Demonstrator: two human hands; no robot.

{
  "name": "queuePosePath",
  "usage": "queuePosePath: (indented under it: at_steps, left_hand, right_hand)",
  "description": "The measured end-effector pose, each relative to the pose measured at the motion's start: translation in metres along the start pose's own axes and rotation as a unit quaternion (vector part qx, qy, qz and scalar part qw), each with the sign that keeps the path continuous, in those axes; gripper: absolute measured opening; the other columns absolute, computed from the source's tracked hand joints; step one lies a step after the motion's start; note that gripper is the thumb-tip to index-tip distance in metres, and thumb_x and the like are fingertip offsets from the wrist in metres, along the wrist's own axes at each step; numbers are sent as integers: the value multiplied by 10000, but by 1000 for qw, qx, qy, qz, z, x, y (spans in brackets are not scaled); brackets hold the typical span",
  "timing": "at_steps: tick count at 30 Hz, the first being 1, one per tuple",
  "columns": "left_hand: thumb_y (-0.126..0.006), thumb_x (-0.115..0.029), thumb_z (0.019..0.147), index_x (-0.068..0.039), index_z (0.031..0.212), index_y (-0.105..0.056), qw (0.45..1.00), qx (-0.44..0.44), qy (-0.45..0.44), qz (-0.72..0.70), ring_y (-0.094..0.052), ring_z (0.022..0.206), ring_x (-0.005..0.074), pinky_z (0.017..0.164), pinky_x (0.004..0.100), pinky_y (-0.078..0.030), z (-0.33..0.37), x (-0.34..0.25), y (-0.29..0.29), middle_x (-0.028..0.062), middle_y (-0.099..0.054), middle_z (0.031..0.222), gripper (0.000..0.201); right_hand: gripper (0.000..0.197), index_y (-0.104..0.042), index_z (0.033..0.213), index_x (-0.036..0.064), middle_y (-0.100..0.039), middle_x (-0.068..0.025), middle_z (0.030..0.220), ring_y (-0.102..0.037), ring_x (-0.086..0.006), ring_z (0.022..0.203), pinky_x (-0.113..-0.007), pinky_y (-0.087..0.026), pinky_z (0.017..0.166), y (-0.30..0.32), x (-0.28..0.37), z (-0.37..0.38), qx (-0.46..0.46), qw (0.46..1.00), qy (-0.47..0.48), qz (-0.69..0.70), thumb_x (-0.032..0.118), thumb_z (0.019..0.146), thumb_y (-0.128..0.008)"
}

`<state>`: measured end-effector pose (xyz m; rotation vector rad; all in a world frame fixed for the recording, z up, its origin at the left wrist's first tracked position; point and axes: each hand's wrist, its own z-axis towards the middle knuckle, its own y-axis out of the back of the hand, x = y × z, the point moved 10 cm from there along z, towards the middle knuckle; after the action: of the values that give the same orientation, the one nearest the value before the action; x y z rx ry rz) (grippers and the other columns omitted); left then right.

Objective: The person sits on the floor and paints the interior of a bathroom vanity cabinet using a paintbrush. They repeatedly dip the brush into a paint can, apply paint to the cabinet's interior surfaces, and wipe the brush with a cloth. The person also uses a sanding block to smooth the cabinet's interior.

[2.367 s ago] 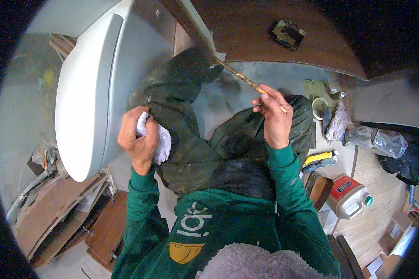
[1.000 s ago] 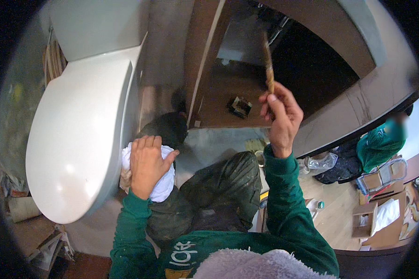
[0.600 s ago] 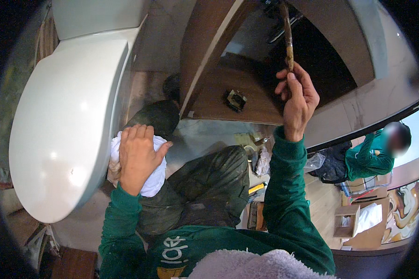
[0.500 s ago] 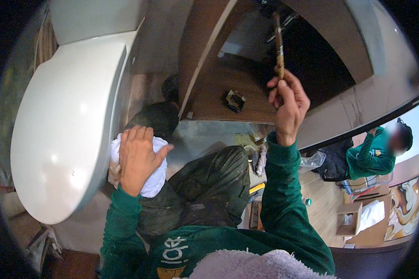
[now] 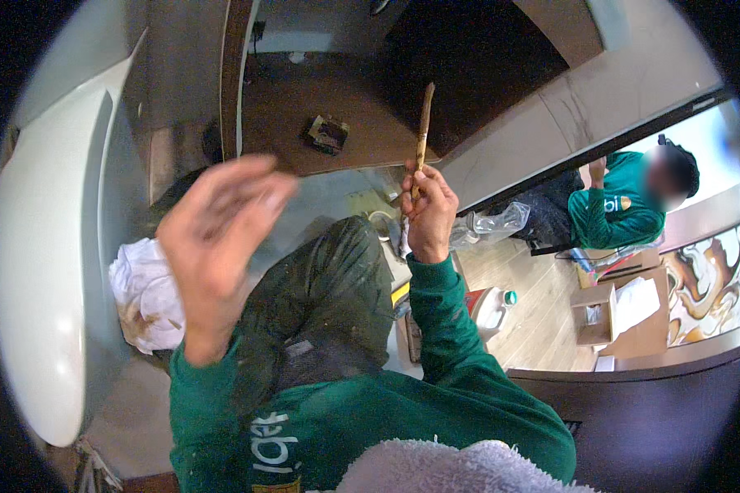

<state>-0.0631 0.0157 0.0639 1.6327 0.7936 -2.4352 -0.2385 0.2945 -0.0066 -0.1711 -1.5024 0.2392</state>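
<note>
A: What occupies the far left?

B: A white toilet, seen with its lid lowered. Just beside its right flank lies a crumpled white cloth, marked with brown stains.

A: Where is the left hand?

B: Raised to the right of the cloth, partly in front of the dark trousers. It is blurred, but its fingers are half curled with the thumb parted from them, and they are free of any object.

A: And in the middle?

B: An open brown cabinet, on whose floor sits a small box, dark and rough-edged.

A: What does the right hand show?

B: Thumb and fingers pinch the lower part of a slender stick. The stick stands nearly upright, its tip in front of the cabinet's dark opening; it may be a brush, though the tip is too small to be certain.

A: What remains toward the right?

B: In order: a pale jug with a green cap, a clear plastic bag, a cardboard box, a co-worker in green, and a panel with brown and white swirls.
</note>
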Motion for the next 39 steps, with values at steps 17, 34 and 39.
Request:
queuePosePath:
  at_steps: [17, 34, 39]
  left_hand:
    - [-616, -419, 1006, 45, 883, -644, 951, -42, -305, -3, -700, 668, 211, 599, 354, -588, 190, -87, -132, 155, -702, 783, 481]
    - [-717, 52, 890, 51, 1016, -688, 594, -32, -601, 534, -721, 826, 213, 772, 295, -605, 79, -193, -142, 168, -738, 948, 129]
    - [-847, -68, 784, -77, 1114, -730, 299, 35, -577, 759, -604, 1198, 271, 1004, 408, -498, 103, -197, -162, 109, -659, 1272, 350]
  right_hand:
    - [231, -679, 1126, -11, -647, -20, 751, -504, -59, 517, -200, -350, 449, 41, -9, 1, -24, 997, 48, 48, 130, 956, -611]
    - [240, -689, 1147, 12, -656, -6, 791, -515, -43, 570, -187, -353, 507, -15, -103, 7, 68, 972, -73, 211, 155, 975, -600]
    - [237, -684, 1154, 11, -662, -7, 813, -499, -40, 576, -191, -359, 514, -24, -134, 1, 89, 959, -117, 242, 153, 981, -604]
